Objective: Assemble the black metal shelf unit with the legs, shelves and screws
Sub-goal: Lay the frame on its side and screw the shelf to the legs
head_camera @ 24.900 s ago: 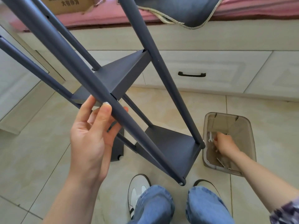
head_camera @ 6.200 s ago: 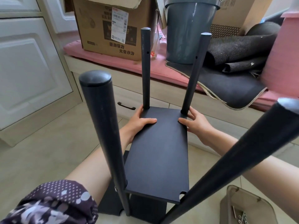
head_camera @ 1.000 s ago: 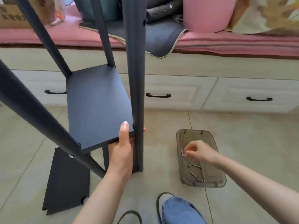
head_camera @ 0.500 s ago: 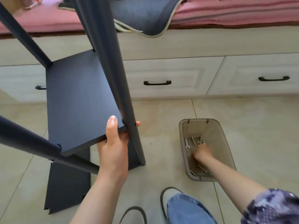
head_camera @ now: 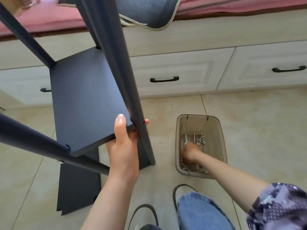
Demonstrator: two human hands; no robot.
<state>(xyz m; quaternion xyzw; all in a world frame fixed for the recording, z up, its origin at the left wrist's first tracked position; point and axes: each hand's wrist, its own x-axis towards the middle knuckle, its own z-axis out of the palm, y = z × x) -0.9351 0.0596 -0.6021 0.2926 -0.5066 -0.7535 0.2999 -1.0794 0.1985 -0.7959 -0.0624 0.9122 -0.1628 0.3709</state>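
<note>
The shelf point(head_camera: 86, 100) hangs level between the four legs, its near right corner pressed against the near right leg point(head_camera: 126, 90). There the left hand point(head_camera: 123, 146) has its grip around the joint, thumb on top of the panel and fingers curled under and round the leg. No screw shows in the leg's hole at that corner, so this one hand seems to be all that keeps it up.

If the left hand relaxes or tires, the corner can slide down the leg and the holes lose alignment. The frame also leans, so a shifted grip could tip it.

To the right on the floor, the right hand point(head_camera: 189, 153) reaches into the clear plastic bin point(head_camera: 221, 143) among loose screws point(head_camera: 200, 140) and nuts; I cannot tell whether it holds one. Fumbling one-handed may pick the wrong part or drop it on the tiles.

A spare shelf panel point(head_camera: 78, 188) lies flat on the floor at near left, underfoot if the person steps there.
</note>
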